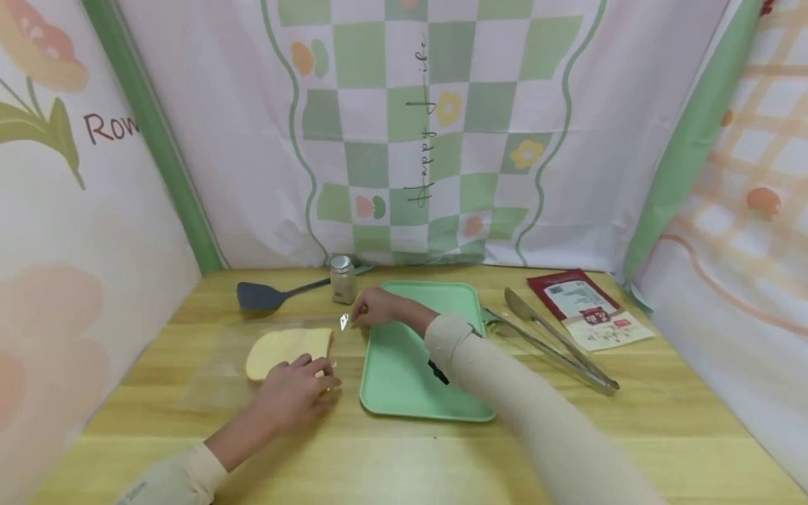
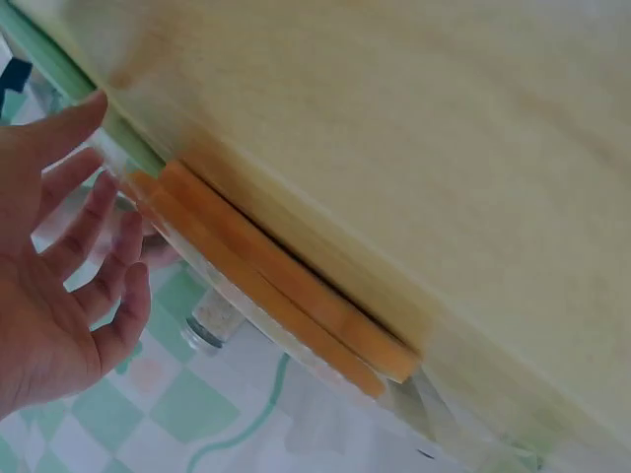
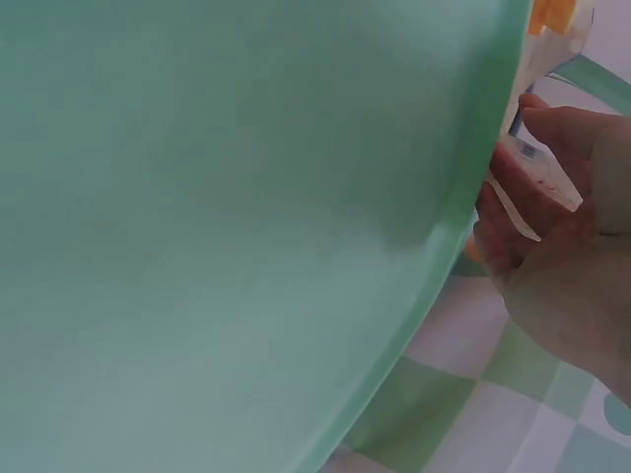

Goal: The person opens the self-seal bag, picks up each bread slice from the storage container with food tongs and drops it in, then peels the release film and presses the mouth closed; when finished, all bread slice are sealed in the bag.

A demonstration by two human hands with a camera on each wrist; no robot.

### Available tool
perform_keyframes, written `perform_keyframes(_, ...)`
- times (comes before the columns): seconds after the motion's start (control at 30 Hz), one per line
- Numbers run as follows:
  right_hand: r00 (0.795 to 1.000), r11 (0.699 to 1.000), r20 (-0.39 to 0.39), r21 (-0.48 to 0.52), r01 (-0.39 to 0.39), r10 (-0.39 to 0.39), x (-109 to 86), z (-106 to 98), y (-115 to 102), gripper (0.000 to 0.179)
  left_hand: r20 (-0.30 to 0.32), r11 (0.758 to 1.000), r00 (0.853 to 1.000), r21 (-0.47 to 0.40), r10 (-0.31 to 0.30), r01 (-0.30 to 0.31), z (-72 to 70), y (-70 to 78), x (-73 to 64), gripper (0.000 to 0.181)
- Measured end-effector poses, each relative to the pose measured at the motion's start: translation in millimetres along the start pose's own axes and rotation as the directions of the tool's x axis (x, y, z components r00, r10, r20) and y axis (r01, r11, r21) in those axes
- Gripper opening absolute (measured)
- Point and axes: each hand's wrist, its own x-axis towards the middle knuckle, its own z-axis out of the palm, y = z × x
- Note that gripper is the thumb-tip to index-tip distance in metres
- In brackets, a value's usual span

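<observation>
Two slices of bread [image 1: 290,351] lie stacked inside a clear plastic bag [image 1: 217,358] on the wooden table. Their orange crusts [image 2: 276,286] face the left wrist view. My left hand [image 1: 297,389] rests by the bag's near right end, fingers loosely bent and thumb apart from them. At the far right corner of the bag, my right hand [image 1: 379,307] appears to pinch the plastic, which glints beside the fingertips; the exact contact is hard to make out. The right forearm crosses over a green tray [image 1: 404,386].
Behind the bag are a dark spatula [image 1: 261,296] and a glass shaker jar [image 1: 343,280] with a metal lid. Metal tongs [image 1: 555,351] lie right of the tray, near a red and white food pouch [image 1: 593,312]. Printed cloth walls enclose the table's back and sides.
</observation>
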Motion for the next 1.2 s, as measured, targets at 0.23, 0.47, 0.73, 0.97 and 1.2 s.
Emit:
perform_keyframes(0.23,0.997,0.997,0.012,0.023,-0.071,0.071,12.5,8.7,-1.8,0.014,-0.125,0.998,0.992,0.067,0.0,0.008,6.8,3.9,-2.9,0.01)
perform_keyframes(0.47,0.99,0.986,0.009,0.084,-0.142,0.142,15.3,11.7,0.2,0.012,-0.145,0.996,0.989,0.082,-0.017,0.029,3.2,9.1,-9.3,0.01)
perform_keyframes(0.73,0.984,0.979,-0.048,0.12,-0.167,0.174,8.5,13.8,-4.5,0.013,-0.216,0.998,0.976,0.057,-0.023,0.036,-2.4,10.9,-18.1,0.018)
perform_keyframes(0.97,0.994,0.973,-0.015,0.205,-0.105,0.111,3.2,12.6,-7.6,0.012,-0.226,0.999,0.974,0.042,-0.015,0.025,-7.9,17.7,-23.0,0.018)
perform_keyframes(1.2,0.991,0.955,0.116,0.28,-0.1,0.07,-0.4,6.8,-9.6,0.012,-0.257,0.999,0.966,0.041,-0.023,0.035,-9.3,20.1,-24.9,0.019)
